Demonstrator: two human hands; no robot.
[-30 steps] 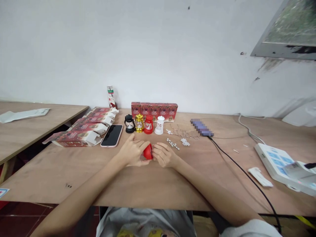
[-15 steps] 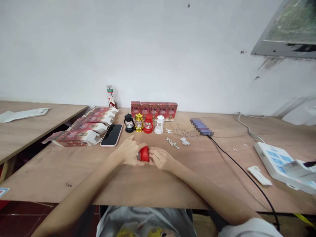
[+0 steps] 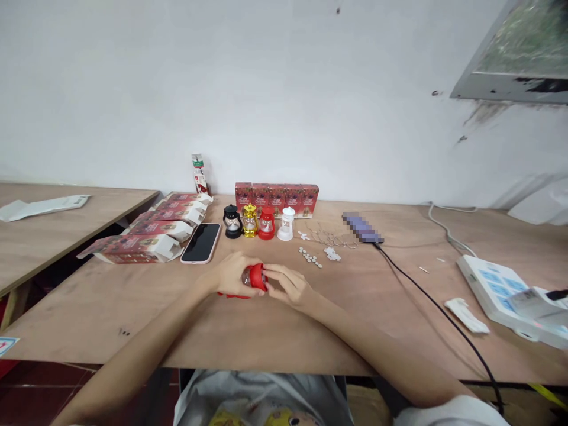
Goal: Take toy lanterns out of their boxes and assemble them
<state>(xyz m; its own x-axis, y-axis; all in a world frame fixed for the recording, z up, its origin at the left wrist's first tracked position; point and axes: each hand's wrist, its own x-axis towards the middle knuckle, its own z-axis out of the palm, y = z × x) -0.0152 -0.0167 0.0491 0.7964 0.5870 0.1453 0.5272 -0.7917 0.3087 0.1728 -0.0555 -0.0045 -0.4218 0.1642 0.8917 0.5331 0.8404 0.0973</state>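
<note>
A small red toy lantern (image 3: 257, 277) lies sideways between my two hands, low over the table. My left hand (image 3: 231, 273) is wrapped round its clear middle, and a red part shows below the palm. At the red base end, the fingertips and thumb of my right hand (image 3: 290, 286) grip the rim. Beyond my hands stand finished-looking lanterns in a row: black (image 3: 232, 222), gold (image 3: 249, 221), red (image 3: 267, 223) and white (image 3: 286, 225). Several round button cells (image 3: 309, 258) and small white pieces (image 3: 332, 254) lie to the right of them.
Red printed boxes (image 3: 277, 198) stand against the wall, and open cartons (image 3: 142, 248) lie at left beside a phone (image 3: 200, 243). Thin wire pieces (image 3: 331, 238) are scattered near a blurred-out device (image 3: 362, 228) with a black cable (image 3: 426, 299). A white power strip (image 3: 510, 299) sits at right.
The lantern has turned slightly in my hands, its base tilting. My left hand has rolled, so a red part now shows beneath it. My right fingers have stretched along the base.
</note>
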